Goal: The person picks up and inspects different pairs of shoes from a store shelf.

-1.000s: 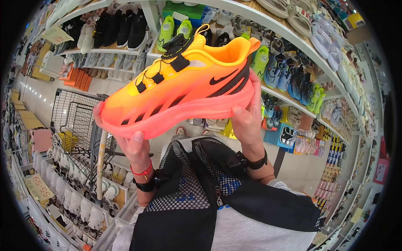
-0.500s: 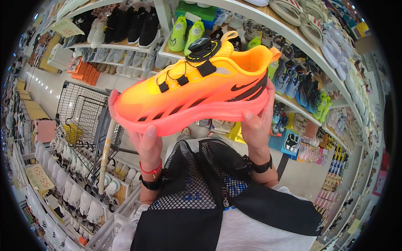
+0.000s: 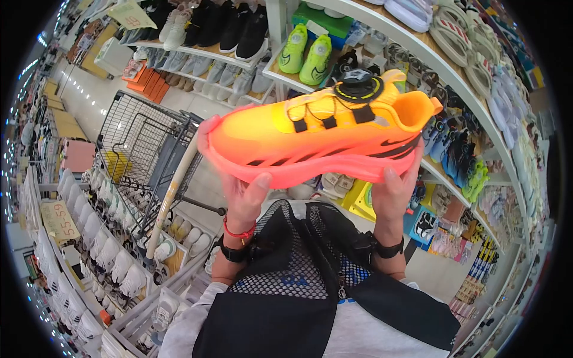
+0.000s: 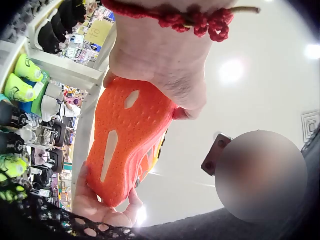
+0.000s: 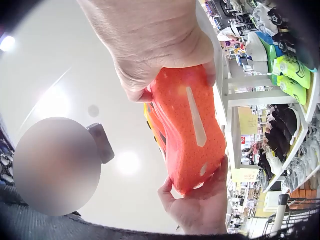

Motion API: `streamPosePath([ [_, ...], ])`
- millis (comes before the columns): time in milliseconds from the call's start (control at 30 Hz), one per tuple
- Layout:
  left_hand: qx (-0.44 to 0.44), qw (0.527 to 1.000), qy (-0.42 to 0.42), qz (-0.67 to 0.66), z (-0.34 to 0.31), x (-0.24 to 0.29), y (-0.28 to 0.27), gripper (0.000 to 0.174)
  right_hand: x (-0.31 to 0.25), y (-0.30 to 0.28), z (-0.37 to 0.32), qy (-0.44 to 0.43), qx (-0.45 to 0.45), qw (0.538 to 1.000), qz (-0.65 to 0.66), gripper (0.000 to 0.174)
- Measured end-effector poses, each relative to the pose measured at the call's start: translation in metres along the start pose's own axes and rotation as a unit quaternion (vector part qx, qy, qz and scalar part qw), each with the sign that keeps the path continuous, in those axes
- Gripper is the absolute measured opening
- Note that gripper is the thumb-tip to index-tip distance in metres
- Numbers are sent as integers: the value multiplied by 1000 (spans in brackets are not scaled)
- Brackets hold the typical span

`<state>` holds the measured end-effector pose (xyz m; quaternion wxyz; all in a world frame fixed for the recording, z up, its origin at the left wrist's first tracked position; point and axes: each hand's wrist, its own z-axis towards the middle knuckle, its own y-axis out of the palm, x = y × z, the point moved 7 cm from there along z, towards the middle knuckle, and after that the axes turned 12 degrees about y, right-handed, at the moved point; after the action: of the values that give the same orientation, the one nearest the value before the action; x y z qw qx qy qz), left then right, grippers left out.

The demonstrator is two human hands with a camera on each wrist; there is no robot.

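An orange and pink sneaker (image 3: 322,134) with a black dial on its tongue is held up sideways, toe to the left. My left hand (image 3: 239,191) grips the toe end, thumb against the sole's side. At the heel my right hand (image 3: 397,188) holds on, its thumb on the midsole. The orange outsole (image 4: 120,135) with pale cutouts shows in the left wrist view, the left hand (image 4: 160,65) at its toe end. In the right wrist view the outsole (image 5: 180,120) lies between the right hand (image 5: 155,45) and the other hand.
A shopping cart (image 3: 143,143) stands at the left, beside a low rack of white shoes (image 3: 101,250). Shelves beyond the sneaker hold black shoes (image 3: 230,27) and lime-green shoes (image 3: 314,56). More shelving with sandals and blue shoes runs along the right.
In the head view, the sneaker and both hands have shifted right, and the sneaker lies more level. The surrounding shelves and cart have also shifted right in view. Both hands still grip it.
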<state>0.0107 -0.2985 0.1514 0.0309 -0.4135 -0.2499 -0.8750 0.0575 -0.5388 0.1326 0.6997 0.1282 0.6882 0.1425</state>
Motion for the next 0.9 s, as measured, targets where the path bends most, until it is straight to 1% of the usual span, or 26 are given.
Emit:
streamPosePath([
  [100,9,1000,-16,-14,-2,3,5,89,3,-5,1,0,-6,1000,-3,88],
  [167,-14,997,-5,-76,2,1,7,87,5,-7,2,-3,-3,1000,4,88],
  [200,-10,997,-2,-72,2,0,4,87,5,-7,2,-1,-9,1000,5,88],
  [267,-39,998,14,-43,1,-1,2,82,8,-9,4,10,-11,1000,11,90],
  [333,-27,998,11,-47,1,-2,2,81,12,-11,6,11,-27,999,20,89],
  [400,-17,998,9,-53,2,-3,1,79,16,-13,6,27,-26,997,62,88],
  [467,-29,998,8,-57,2,-6,3,76,18,-13,8,31,-45,996,71,87],
  [500,-26,998,10,-55,3,-6,4,76,18,-15,8,33,-38,995,82,88],
  [567,-70,996,37,-50,3,-3,12,75,19,-21,6,41,-23,994,99,90],
  [600,-65,996,37,-49,4,-3,11,75,22,-26,7,43,-26,994,97,90],
  [667,-83,990,-1,-111,5,-4,13,71,24,-33,10,10,-58,994,89,80],
  [700,-79,991,0,-109,5,-2,14,71,25,-35,9,17,-65,993,94,79],
  [767,-77,991,-27,-108,4,-4,17,69,25,-38,10,13,-68,994,89,78],
  [900,-74,991,-35,-104,5,-4,18,68,25,-44,9,6,-71,994,88,76],
])
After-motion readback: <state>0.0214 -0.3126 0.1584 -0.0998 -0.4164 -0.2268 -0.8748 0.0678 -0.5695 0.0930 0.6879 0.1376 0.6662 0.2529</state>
